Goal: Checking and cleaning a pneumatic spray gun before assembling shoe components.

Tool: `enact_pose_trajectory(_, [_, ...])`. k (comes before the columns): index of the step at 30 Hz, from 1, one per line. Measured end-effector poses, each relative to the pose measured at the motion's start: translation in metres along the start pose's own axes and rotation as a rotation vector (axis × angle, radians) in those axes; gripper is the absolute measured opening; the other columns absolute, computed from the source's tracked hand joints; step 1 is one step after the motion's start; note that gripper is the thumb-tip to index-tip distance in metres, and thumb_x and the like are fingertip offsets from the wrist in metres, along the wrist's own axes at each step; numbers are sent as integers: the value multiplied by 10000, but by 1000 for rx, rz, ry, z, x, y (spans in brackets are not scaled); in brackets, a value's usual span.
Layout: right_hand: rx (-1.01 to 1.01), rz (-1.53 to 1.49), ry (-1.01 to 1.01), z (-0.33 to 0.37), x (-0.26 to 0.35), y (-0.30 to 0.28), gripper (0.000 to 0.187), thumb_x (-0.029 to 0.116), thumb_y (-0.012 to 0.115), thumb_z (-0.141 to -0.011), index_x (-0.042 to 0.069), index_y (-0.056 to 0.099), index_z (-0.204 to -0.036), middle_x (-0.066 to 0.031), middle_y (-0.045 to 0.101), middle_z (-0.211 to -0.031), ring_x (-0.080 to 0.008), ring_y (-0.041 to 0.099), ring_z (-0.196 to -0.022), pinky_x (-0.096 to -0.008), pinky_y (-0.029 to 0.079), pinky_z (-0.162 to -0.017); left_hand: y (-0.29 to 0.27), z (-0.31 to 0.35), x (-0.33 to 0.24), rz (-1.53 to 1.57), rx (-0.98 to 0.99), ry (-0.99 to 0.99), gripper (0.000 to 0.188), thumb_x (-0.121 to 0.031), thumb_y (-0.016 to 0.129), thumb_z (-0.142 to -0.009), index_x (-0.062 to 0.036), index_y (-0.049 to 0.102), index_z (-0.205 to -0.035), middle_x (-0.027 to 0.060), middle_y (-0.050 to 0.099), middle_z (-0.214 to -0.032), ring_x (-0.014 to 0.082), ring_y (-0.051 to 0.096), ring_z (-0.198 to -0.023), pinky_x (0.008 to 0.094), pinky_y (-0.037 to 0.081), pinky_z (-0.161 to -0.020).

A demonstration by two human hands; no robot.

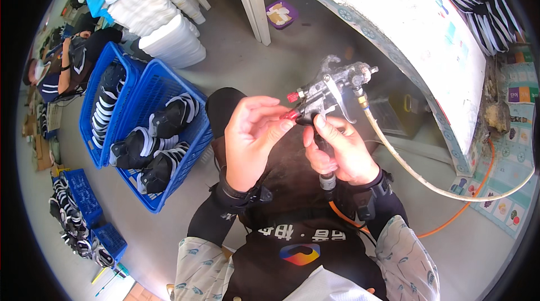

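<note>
A metal spray gun [332, 88] is held up over my lap, its nozzle pointing right and away. My right hand [346, 152] is wrapped round its dark handle, the thumb high on the grip. With my left hand [256, 135] I pinch a red knob [290, 115] at the back of the gun. A second red knob [293, 97] sits just above it. From the gun's front a pale hose [388, 142] curves off to the right. An orange hose [337, 213] runs from the fitting under the handle.
Blue crates [160, 202] with black-and-white shoe parts stand at the left, beside stacked white pads [174, 42]. A white-topped table [394, 6] fills the upper right. A purple basket [281, 14] is on the floor. Another person [64, 68] sits at far left.
</note>
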State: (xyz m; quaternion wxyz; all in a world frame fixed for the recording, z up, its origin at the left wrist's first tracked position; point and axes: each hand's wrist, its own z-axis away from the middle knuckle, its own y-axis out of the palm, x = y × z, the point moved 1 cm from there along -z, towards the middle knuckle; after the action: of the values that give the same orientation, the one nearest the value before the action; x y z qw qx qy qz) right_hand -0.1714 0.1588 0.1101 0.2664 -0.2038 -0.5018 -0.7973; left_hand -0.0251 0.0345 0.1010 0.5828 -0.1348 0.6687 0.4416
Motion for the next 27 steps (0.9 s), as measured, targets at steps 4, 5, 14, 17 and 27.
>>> enact_pose_trajectory(4, [-5,33,-10,1,1,-3,379,330,536,-1126,6,654,-967,-16,479,-589,-68,366,-448,-241,277,-423,-7,2,0,-299,184,-82,161,-134,635,-1072,18,663,-1120,33,698,-931,76,637,-845,230,510,-776])
enact_pose_trajectory(5, [-7,32,-11,1,1,-4,379,330,536,-1126,6,654,-967,-16,479,-589,-68,366,-448,-241,277,-423,-2,4,-1,-355,170,-43,218,-204,593,-1103,3,660,-1083,7,651,-847,61,585,-787,215,467,-721])
enact_pose_trajectory(14, [-23,85,-25,0,-3,-7,373,328,538,-1125,8,649,-969,-21,485,-591,-66,370,-444,-236,277,-418,6,3,-3,-656,131,61,180,-168,584,-1099,3,629,-1069,23,638,-889,92,590,-769,243,480,-710])
enact_pose_trajectory(17, [-28,69,-24,0,-1,-8,374,327,538,-1126,7,652,-969,-21,486,-591,-65,369,-444,-236,276,-417,10,1,1,-1014,30,470,144,-126,610,-1077,17,627,-1071,42,652,-900,106,611,-783,256,495,-716])
enact_pose_trajectory(27, [-27,139,-22,2,1,-11,360,313,543,-1126,12,661,-970,-7,484,-579,-59,370,-450,-237,276,-423,-1,2,-3,-396,206,-211,404,-340,455,-1153,-19,609,-962,-10,595,-809,90,572,-747,254,468,-692])
